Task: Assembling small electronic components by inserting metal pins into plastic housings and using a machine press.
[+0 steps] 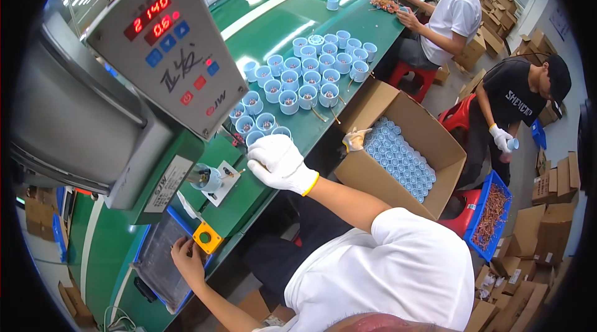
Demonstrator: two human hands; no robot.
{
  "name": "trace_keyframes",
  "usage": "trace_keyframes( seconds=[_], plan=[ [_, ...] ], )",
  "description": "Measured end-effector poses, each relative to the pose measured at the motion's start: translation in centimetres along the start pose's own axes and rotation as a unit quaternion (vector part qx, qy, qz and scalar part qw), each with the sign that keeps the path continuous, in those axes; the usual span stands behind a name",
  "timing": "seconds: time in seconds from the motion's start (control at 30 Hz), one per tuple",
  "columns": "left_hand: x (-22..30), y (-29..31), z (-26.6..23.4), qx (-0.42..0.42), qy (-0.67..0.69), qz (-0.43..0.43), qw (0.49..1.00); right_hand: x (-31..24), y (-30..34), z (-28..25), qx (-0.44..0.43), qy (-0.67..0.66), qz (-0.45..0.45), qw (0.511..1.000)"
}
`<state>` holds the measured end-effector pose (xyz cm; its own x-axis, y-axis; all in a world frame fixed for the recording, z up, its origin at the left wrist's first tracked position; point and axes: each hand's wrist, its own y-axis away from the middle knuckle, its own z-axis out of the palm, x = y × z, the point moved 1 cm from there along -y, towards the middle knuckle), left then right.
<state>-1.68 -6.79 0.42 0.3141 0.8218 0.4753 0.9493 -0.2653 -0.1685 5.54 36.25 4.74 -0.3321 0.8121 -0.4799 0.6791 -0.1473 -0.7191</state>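
My bare left hand rests against the near-left side of a yellow button box with a green push button, its fingers apart and slightly bent. My right hand, in a white glove, is at the near edge of a group of light blue cups. Its fingers are curled and mostly hidden, so whatever they hold cannot be made out. Coiled wires show inside the cups. Under the machine head, another blue cup sits on a white fixture plate, a wire end sticking out toward me.
A grey control panel with red digits stands at upper left. To the right, an open carton holds rows of blue cups. A blue crate of wired parts stands farther right. Two co-workers sit along the right side.
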Motion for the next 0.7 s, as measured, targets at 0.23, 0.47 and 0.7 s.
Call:
trace_keyframes(
  seconds=[0.23,0.47,0.7],
  plan=[
    [-0.5,0.3,0.0,0.010,0.014,-0.014,1.000,0.0,0.1,0.8,-0.004,0.002,-0.004,1.000],
    [0.6,0.0,-0.1,0.023,0.003,0.044,0.999,0.8,0.4,0.8,-0.049,-0.005,0.006,0.999],
    [-1.0,0.4,0.4,0.052,0.007,0.046,0.998,-4.7,-0.7,0.9,0.049,-0.072,0.029,0.996]
  ],
)
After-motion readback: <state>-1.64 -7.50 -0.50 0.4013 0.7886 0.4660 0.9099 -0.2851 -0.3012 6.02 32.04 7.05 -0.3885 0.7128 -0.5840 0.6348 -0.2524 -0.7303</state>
